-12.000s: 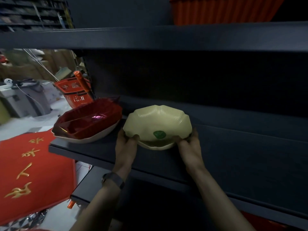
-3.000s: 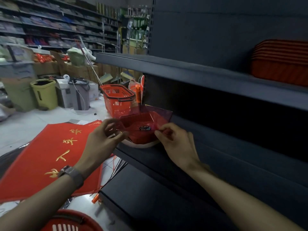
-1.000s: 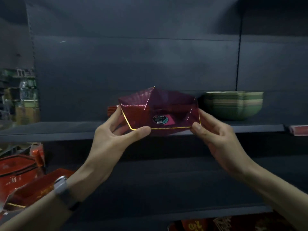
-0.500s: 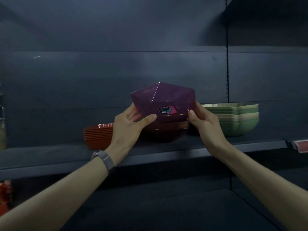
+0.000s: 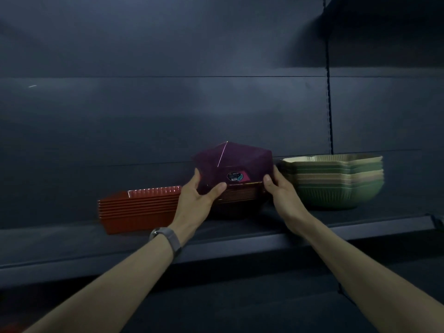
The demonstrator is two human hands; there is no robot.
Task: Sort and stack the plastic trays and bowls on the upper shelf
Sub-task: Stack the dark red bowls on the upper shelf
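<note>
Purple tray [image 5: 236,169] – tilted over dark stack [image 5: 236,200] | left hand [image 5: 197,197], right hand [image 5: 280,192] – each grip closed on it

Both bare arms reach up and forward, nearly straight. The left hand [image 5: 195,193] curls with its thumb pointing right, fingers pressed behind. The right hand [image 5: 280,188] mirrors it, thumb in front. The left wrist wears a grey watch [image 5: 168,239].

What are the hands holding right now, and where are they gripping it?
Both hands hold the purple bowl: left hand at its left edge, right hand at its right edge.
</note>
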